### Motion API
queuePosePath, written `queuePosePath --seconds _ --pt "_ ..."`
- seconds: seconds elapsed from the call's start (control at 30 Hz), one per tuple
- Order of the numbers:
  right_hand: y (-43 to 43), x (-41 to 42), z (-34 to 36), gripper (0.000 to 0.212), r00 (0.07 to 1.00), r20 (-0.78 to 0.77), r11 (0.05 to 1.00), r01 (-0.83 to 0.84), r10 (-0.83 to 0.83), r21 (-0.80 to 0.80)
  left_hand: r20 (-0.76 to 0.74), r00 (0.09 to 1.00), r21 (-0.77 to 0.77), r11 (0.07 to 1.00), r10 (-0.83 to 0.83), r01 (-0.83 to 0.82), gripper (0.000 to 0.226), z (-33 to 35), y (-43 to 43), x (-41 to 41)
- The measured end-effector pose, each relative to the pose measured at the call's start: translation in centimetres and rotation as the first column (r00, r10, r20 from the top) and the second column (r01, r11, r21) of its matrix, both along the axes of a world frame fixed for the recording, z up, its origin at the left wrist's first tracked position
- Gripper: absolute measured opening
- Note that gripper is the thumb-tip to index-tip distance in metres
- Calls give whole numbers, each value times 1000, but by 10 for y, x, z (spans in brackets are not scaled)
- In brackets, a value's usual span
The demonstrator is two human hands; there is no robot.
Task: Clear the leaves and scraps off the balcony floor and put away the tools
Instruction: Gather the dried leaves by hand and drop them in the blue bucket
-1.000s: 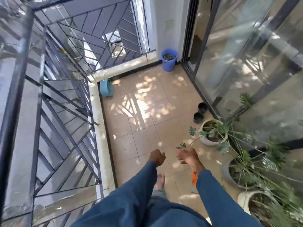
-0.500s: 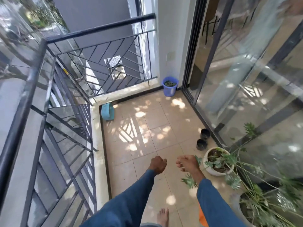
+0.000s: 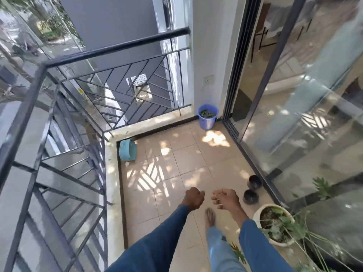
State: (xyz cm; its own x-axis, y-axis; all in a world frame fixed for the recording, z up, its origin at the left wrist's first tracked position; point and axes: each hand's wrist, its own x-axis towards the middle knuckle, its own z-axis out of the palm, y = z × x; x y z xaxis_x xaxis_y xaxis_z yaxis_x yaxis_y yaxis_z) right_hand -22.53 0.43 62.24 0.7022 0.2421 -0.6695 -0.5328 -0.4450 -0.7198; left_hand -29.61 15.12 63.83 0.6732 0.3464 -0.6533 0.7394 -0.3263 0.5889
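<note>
The tiled balcony floor [image 3: 182,160] shows sun patches and no loose leaves that I can make out. A blue bucket [image 3: 207,124] with green scraps inside stands in the far corner by the door frame. A light blue dustpan [image 3: 127,150] leans against the left kerb. My left hand [image 3: 193,198] is held out as a closed fist with nothing visible in it. My right hand [image 3: 225,199] hovers beside it, fingers loosely curled and empty. Both hands are well short of the bucket and dustpan. My bare foot [image 3: 210,214] is on the tiles below them.
A black metal railing [image 3: 115,49] bounds the left and far sides. A glass sliding door [image 3: 294,118] runs along the right. Two small black pots [image 3: 255,181] sit by its track, and a white planter [image 3: 257,213] with trailing plants stands at the lower right.
The view has lifted and moved forward along the balcony. Both hands stay out in front, the left still a fist. The orange thing by my right leg is out of view.
</note>
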Motion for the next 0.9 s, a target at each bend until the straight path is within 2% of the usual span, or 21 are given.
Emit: queuePosePath --seconds 0.23,0.47,0.63,0.9 --pt "76 132 -4 13 1000 -16 1000 10 -10 19 -64 998 23 1000 -5 7 39 -11 75 134" --pt "146 251 15 13 1000 -1 1000 7 -7 -7 15 1000 9 1000 -14 14 40 17 143 253" --pt "198 320 17 13 999 3 999 36 -36 -3 31 999 -13 999 -40 40 38 9 202 328" --pt "253 408 0 15 965 12 965 260 -261 23 27 980 -25 980 -199 199 39 -21 266 450"
